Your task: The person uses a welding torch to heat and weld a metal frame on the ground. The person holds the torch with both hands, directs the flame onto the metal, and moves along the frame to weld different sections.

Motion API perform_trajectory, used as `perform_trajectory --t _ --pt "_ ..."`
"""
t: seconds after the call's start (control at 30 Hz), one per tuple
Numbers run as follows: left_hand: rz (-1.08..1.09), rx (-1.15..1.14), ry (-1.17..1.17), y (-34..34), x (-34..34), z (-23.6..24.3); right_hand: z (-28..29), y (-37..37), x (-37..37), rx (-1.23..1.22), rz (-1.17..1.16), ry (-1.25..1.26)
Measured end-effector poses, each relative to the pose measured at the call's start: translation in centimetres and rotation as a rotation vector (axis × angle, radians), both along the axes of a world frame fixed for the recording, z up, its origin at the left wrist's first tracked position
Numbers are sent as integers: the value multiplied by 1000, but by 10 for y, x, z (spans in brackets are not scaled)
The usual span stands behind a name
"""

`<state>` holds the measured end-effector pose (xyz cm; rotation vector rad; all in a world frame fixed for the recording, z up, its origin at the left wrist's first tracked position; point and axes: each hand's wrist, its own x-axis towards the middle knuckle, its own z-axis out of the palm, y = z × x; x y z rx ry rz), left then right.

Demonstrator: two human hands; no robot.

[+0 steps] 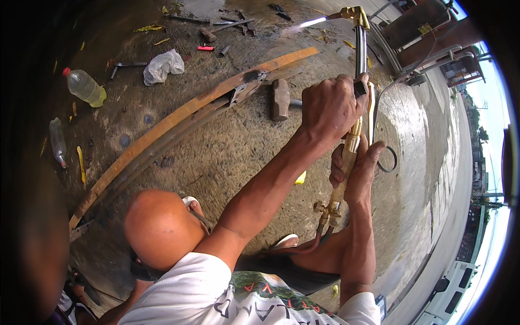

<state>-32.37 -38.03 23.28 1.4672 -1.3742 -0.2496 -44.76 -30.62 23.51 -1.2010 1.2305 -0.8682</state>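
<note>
A brass cutting torch stretches away from me, its bent head pointing left with a bright white flame at the tip. My left hand is closed in a fist at the front of the torch body, against a small black part. Behind it, my right hand wraps around the brass handle below the lever. Reddish hoses run from the valves at the rear end. Left of my hands lies a long rusty metal bar, and a sledgehammer head rests beside it.
A plastic bag, a red-capped bottle and a clear bottle lie at the left. A small hammer and a red lighter are farther off. Gas cylinders stand at the far right. Another person's feet show lower left.
</note>
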Motion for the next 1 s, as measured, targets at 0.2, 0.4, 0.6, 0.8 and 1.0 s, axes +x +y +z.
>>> perform_trajectory --t 0.2,0.4,0.6,0.8,1.0 --pt "-94 -27 -19 9 0 8 9 -10 -14 77 25 -143" --pt "-728 500 53 28 5 -9 17 -47 -59 -44 -139 -251" --pt "-1211 656 434 46 -48 -48 16 -66 -110 -118 -300 -403" --pt "-1226 656 537 50 -68 -51 9 -63 -130 -94 -360 -456" --pt "-1237 615 452 48 -69 -53 7 -61 -131 -66 -368 -482"
